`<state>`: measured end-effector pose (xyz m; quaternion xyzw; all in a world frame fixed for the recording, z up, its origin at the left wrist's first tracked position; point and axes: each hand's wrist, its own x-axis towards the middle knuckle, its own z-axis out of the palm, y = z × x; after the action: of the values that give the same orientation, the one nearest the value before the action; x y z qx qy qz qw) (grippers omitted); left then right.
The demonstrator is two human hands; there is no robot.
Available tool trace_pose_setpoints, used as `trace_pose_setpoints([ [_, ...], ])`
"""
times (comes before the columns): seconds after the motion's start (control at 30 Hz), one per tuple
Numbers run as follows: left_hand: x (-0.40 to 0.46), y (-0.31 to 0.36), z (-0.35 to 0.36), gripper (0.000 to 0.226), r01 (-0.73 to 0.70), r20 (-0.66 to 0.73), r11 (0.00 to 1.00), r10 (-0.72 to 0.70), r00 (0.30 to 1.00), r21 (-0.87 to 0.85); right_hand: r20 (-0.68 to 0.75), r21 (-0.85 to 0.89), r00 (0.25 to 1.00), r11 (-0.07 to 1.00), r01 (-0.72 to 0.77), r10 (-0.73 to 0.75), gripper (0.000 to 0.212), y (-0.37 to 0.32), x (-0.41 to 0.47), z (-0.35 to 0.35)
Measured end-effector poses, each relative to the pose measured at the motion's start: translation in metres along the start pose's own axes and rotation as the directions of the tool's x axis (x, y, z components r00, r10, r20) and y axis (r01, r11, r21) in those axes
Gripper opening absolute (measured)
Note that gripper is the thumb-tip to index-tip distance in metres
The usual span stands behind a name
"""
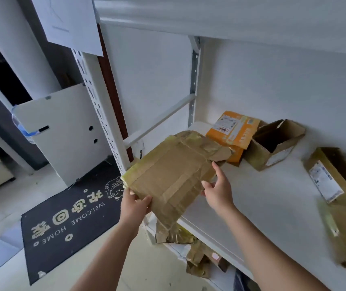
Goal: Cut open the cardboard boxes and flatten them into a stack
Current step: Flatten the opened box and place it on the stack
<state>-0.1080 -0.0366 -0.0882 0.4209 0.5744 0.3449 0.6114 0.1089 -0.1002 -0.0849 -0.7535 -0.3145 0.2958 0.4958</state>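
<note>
Together left hand [135, 203] and right hand [218, 191] grip flattened box [174, 175]

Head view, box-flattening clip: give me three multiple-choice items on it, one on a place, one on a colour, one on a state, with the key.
1. Where is the open-topped brown cardboard box?
A. on the white shelf
B. on the black doormat
C. in the hands

2. What colour is the small printed carton at the back of the shelf?
A. blue
B. orange
C. green

3. What state is the taped brown cardboard piece in?
A. sealed and upright
B. flattened, held by both hands
C. lying on the floor

Key: 1 A, it stands on the shelf beside the orange carton. 2 B, its sides are orange. 3 B, the left hand grips its near corner while the right hand holds its right edge.
</note>
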Motion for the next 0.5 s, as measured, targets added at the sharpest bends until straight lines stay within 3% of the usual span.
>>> trace_pose_setpoints([
  [0.07, 0.030, 0.004, 0.005, 0.055, -0.064, -0.034, 0.976, 0.072, 0.997, 0.207, 0.018, -0.039, 0.998, 0.998, -0.055, 0.056, 0.068, -0.003, 0.030, 0.019],
  [0.17, 0.054, 0.001, 0.016, 0.079, -0.147, -0.023, 0.851, 0.184, 0.983, 0.504, 0.026, -0.115, 0.987, 0.981, -0.154, 0.158, 0.067, 0.004, 0.055, 0.034],
  [0.23, 0.059, -0.001, 0.019, 0.090, -0.162, -0.029, 0.676, 0.263, 0.964, 0.719, 0.030, -0.168, 0.979, 0.967, -0.194, 0.202, 0.067, 0.011, 0.061, 0.040],
  [0.3, 0.062, -0.002, 0.021, 0.087, -0.195, 0.037, 0.431, 0.347, 0.937, 0.881, 0.044, -0.223, 0.974, 0.953, -0.205, 0.220, 0.067, 0.016, 0.063, 0.042],
  [0.4, 0.073, -0.002, 0.028, 0.083, -0.340, 0.226, 0.232, 0.409, 0.884, 0.911, 0.049, -0.312, 0.970, 0.926, -0.212, 0.239, 0.066, 0.014, 0.069, 0.045],
  [0.43, 0.079, -0.001, 0.031, 0.087, -0.393, 0.293, 0.194, 0.402, 0.868, 0.899, 0.019, -0.417, 0.970, 0.883, -0.213, 0.243, 0.064, 0.010, 0.070, 0.048],
  [0.5, 0.092, -0.002, 0.039, 0.100, -0.486, 0.413, 0.168, 0.340, 0.845, 0.857, -0.090, -0.748, 0.988, 0.646, -0.152, 0.129, 0.060, 0.001, 0.068, 0.056],
])
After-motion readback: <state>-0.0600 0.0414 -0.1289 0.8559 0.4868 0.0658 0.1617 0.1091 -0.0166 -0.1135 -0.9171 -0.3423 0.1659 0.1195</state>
